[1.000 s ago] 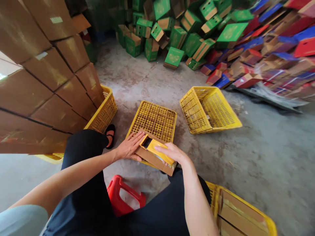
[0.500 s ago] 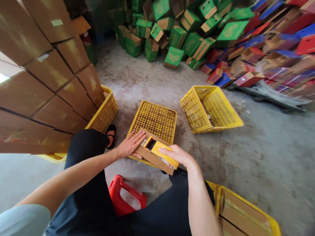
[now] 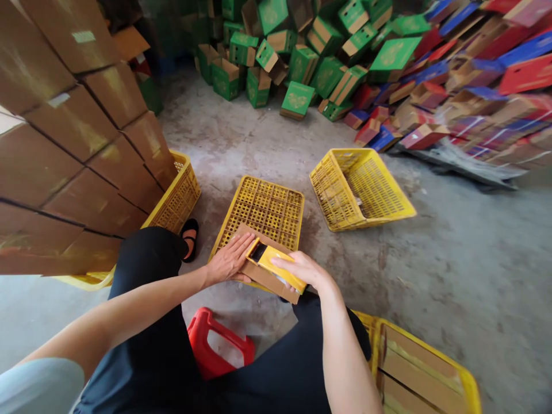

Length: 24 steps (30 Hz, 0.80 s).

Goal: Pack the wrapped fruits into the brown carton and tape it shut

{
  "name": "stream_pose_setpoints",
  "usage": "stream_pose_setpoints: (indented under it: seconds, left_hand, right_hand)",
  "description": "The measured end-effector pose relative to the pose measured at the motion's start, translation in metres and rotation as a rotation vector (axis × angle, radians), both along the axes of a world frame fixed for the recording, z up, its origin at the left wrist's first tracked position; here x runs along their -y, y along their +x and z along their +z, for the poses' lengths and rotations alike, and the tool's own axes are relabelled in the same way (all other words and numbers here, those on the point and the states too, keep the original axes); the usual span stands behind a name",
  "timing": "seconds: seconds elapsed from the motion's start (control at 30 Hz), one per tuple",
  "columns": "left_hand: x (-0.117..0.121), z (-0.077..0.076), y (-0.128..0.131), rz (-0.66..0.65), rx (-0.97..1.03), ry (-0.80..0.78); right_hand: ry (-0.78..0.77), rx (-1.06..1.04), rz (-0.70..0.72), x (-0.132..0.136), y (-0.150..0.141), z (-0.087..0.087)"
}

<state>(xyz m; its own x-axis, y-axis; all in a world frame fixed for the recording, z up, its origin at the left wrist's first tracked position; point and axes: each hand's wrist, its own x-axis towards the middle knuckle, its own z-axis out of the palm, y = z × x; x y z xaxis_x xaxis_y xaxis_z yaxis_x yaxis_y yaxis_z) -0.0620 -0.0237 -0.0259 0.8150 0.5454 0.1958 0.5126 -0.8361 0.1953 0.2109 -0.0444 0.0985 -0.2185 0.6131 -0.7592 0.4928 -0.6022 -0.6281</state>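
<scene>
My left hand lies with its fingers stretched over the far left end of a narrow cardboard piece, its thumb at the near edge. My right hand is closed around a yellow, box-shaped hand tool with a dark opening at its left end. The tool rests along the top of the cardboard, its left end close to my left fingertips. Its underside and exact kind are hidden. Beneath the cardboard is an upturned yellow plastic crate, its grid bottom facing up.
Brown cartons are stacked high at left, beside a yellow crate. Another yellow crate lies tipped at right. A crate with cartons stands near my right leg. A red plastic stool is between my legs. Green boxes pile up behind.
The yellow tool slid slightly right along the cardboard, showing a pale patch beside my left fingers, then came back left. My left hand has stayed on the cardboard; the view shifted slightly.
</scene>
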Motion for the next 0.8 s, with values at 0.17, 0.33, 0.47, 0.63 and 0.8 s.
stream_pose_setpoints:
  seconds: [0.17,0.33,0.47,0.63,0.8]
  left_hand:
    - [-0.005,0.001,-0.002,-0.026,0.016,0.006]
    - [-0.016,0.000,-0.002,-0.062,0.044,0.012]
    - [-0.023,-0.001,-0.002,-0.082,0.050,-0.006]
    - [-0.025,0.001,-0.004,-0.092,0.061,-0.011]
    - [-0.015,0.002,0.001,-0.061,0.037,0.001]
  right_hand:
    - [0.003,0.021,0.023,0.000,0.002,-0.001]
    - [0.014,0.048,0.028,0.001,0.001,0.004]
    - [0.000,0.017,0.023,0.007,0.010,0.009]
    - [-0.003,0.007,0.009,0.017,0.024,0.004]
    - [0.014,-0.007,-0.027,0.018,0.021,0.002]
